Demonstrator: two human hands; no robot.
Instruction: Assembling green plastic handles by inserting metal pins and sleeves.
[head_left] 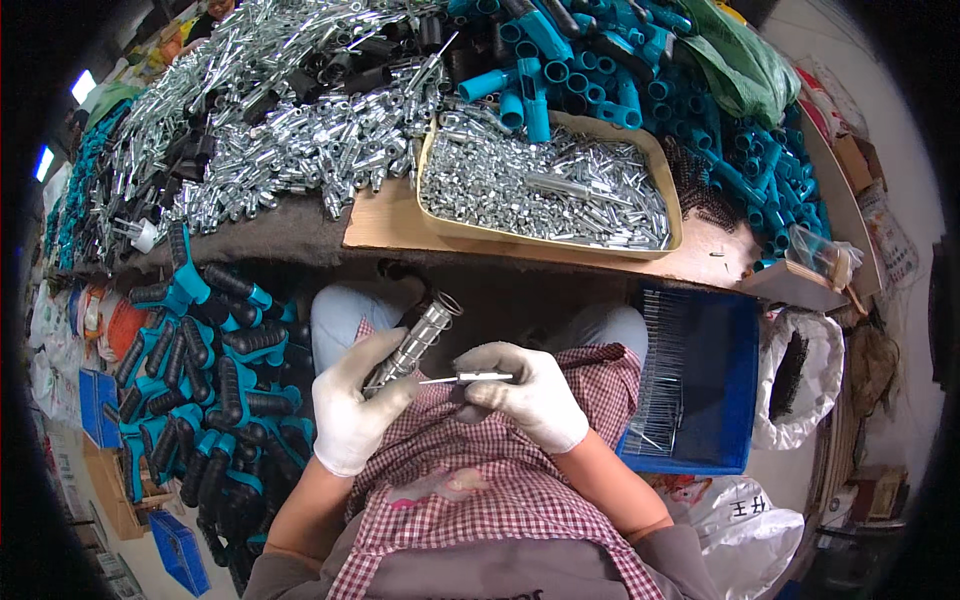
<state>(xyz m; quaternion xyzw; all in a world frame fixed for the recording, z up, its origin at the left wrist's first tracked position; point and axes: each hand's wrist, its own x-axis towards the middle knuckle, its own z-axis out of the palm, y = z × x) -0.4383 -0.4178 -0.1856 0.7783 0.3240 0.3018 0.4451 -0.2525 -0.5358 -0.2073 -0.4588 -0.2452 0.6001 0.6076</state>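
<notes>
Got my left hand (350, 412) gripping a spring-wrapped metal cylinder (423, 338) and my right hand (538, 396) pinching a thin metal pin (486, 377), probably close together for easy viewing.

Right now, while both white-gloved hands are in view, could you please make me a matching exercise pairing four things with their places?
Things:
1. Silver metal cylinder
2. Thin silver metal pin
3. Cream-coloured shallow tray
4. Blue rectangular plastic bin

Places:
A. On the pale wooden board
B. In the white-gloved right hand
C. Beside the person's right knee
D. In the white-gloved left hand

Pairs: 1-D, 2-B, 3-A, 4-C.
</notes>
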